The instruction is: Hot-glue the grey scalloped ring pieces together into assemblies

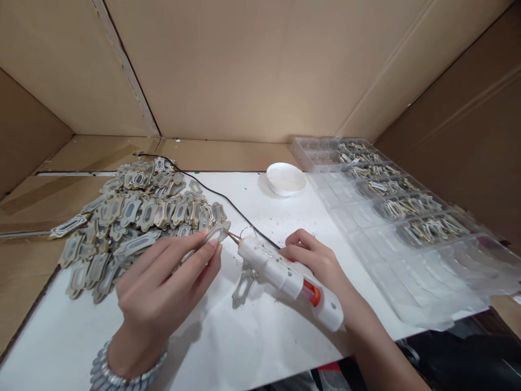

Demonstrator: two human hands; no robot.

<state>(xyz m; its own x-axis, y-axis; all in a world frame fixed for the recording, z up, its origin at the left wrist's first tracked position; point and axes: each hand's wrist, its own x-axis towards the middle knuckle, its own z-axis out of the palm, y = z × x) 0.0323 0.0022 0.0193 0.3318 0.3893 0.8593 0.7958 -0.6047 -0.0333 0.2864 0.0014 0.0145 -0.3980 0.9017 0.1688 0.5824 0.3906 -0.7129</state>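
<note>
My left hand [166, 277] pinches a small grey frame-shaped plate [217, 232] between thumb and fingers, tilted above the white tabletop. In my right hand [317, 260] is a white hot glue gun [277, 266] with an orange part inside its body. Its metal nozzle [233, 237] meets the right end of the held plate, or comes very close to it. Below the glue gun lies another grey frame plate [243, 288], partly covered by the gun. Behind my left hand spreads a large pile of similar grey plates [148, 212], some with white outlined edges.
A shallow white dish [286, 179] stands toward the back. Clear plastic trays [345, 217] line the right side, several compartments holding small metal-looking frames [411, 205]. A black cord [220, 193] crosses the white table [260, 336]. Cardboard walls [252, 70] enclose the back and sides.
</note>
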